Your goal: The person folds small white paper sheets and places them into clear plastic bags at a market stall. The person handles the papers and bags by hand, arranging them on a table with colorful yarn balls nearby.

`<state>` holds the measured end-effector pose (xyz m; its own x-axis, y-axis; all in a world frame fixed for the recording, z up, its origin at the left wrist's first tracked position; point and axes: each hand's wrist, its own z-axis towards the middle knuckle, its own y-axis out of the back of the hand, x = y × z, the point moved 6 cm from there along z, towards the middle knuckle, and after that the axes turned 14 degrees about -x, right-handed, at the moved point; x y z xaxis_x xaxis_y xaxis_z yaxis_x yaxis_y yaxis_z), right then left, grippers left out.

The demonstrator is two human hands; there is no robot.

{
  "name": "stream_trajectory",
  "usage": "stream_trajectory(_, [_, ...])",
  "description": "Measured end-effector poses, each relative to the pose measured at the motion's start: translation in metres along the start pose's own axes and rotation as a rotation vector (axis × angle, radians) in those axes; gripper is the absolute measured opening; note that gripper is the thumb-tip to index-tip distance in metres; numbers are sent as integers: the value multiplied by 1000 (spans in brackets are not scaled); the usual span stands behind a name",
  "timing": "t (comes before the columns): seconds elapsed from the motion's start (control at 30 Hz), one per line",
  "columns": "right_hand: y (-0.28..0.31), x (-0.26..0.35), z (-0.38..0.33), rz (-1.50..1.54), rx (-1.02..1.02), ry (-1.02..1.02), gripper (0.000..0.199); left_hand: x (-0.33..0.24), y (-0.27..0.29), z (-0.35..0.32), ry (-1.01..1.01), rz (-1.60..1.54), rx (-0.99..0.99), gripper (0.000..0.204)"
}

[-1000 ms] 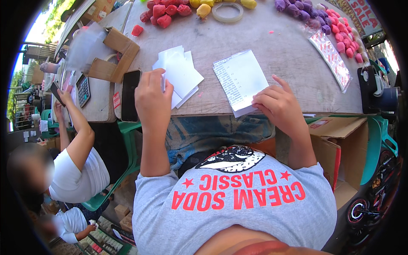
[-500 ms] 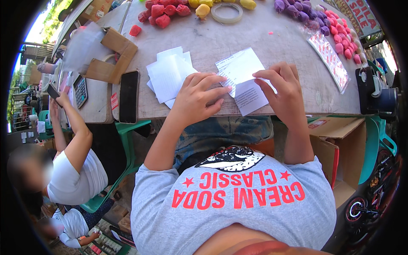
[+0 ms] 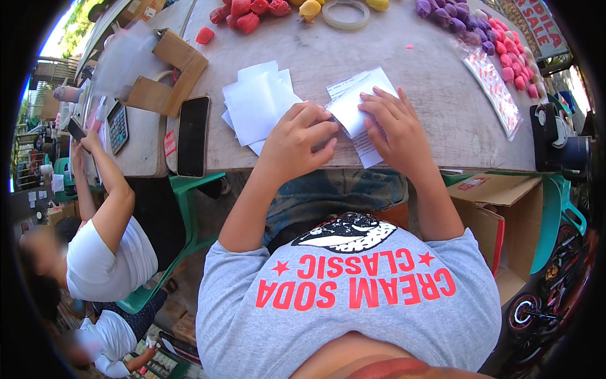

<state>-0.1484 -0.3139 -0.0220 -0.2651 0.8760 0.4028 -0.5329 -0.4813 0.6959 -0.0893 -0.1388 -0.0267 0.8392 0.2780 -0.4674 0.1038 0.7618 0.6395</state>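
A long grey table (image 3: 404,69) spans the view, with a stack of loose white paper sheets (image 3: 255,104) lying left of centre near its front edge, a black phone (image 3: 193,134) flat farther left and red moulded pieces (image 3: 243,14) along the far edge. At the front edge the right hand (image 3: 394,129) lies flat with fingers spread on a folded white paper slip (image 3: 360,104). The left hand (image 3: 297,140), fingers curled, pinches that slip's left edge.
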Motion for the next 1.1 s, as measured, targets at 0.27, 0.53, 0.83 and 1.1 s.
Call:
stream_trajectory(0.27, [-9, -3, -1, -68, 36, 17, 22, 1, -1, -2, 124, -57, -12, 21])
stream_trajectory(0.53, [-11, -3, -2, -114, 69, 18, 25, 0, -11, -5, -24, 39, 102, 39])
stream_trajectory(0.83, [-10, -8, -4, -197, 98, -12, 32, -10, -16, -8, -159, 105, 172, 46])
stream_trajectory(1.1, [11, -46, 1, -381, -53, -187, 39, -11, -11, -2, -107, 69, 213, 44])
